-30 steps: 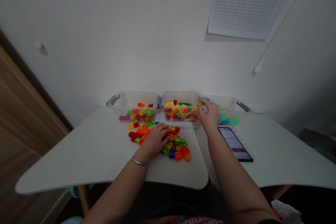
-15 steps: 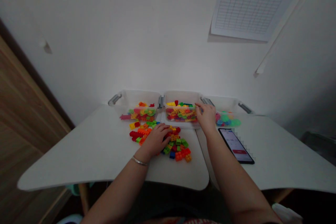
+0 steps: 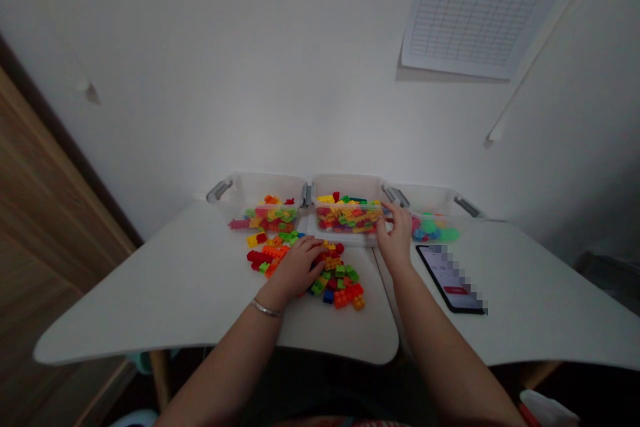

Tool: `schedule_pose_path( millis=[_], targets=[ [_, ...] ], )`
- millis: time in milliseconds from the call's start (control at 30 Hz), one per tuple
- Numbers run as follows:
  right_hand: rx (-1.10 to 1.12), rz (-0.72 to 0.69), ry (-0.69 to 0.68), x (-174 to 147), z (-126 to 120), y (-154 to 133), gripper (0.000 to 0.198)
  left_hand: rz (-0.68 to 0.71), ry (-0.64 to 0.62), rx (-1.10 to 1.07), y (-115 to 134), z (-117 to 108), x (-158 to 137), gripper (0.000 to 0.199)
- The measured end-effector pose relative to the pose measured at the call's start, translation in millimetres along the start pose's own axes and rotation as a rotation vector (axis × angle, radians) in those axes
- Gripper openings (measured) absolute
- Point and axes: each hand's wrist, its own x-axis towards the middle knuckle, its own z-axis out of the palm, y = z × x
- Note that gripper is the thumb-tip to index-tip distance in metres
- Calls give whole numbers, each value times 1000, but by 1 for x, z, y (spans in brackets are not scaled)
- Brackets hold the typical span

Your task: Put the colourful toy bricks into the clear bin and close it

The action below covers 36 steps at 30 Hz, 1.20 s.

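A loose pile of toy building bricks (image 3: pixel 333 277) in red, orange, green, yellow and blue lies on the white table. Over the pile's left part rests my left hand (image 3: pixel 301 265), fingers stretched and thumb apart, touching bricks; a silver bangle is on its wrist. My right hand (image 3: pixel 395 237) is at the right front corner of the middle clear box (image 3: pixel 347 185), its thumb and fingers apart with nothing seen between them. That box holds many mixed bricks (image 3: pixel 345 217). Any brick directly under my left palm is hidden.
To the left stands another clear box (image 3: pixel 267 185) of bricks; the right box (image 3: pixel 425 197) holds green, blue and pink pieces. A phone (image 3: pixel 450 280) lies on the right table half (image 3: pixel 540 307). A seam divides the tabletop. A printed sheet (image 3: pixel 475 13) hangs on the wall behind.
My right hand has drawn back slightly toward me and to the right from the middle box, its fingers spreading. My left hand and the pile look the same.
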Motion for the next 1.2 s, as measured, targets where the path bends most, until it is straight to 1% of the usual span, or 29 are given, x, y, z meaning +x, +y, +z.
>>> schedule_pose_path(
  millis=[33, 100, 167, 233, 333, 433, 567, 700, 833, 967, 1200],
  targets=[
    [5, 3, 4, -6, -1, -1, 31, -2, 1, 1, 0, 0, 0, 29],
    [21, 15, -36, -20, -2, -3, 27, -3, 5, 0, 0, 1, 0, 30],
    [65, 32, -136, -33, -1, -3, 25, -1, 11, -2, -1, 2, 0, 30],
    [122, 36, -264, -43, 3, -2, 24, 1, 16, -2, -2, 3, 0, 30],
    [165, 28, -438, -52, 9, -1, 25, 1, 17, 3, -3, 4, 0, 29],
    [173, -3, -564, -56, 13, -3, 31, 0, 5, 11, -2, 4, 0, 29],
    [175, -61, -685, -58, 13, -6, 48, -1, 7, 10, -1, 4, 0, 30],
    [148, -58, -735, -58, 12, -7, 64, 4, 12, 5, -1, 5, 0, 31],
    [136, -76, -769, -57, 13, -6, 71, -3, 0, 5, -1, 4, 1, 31],
    [135, -90, -787, -57, 14, -6, 65, 6, -1, -5, 0, 4, 1, 31],
    [96, -112, -773, -57, 13, -4, 54, -17, -5, 0, -1, 4, 0, 30]
  ],
)
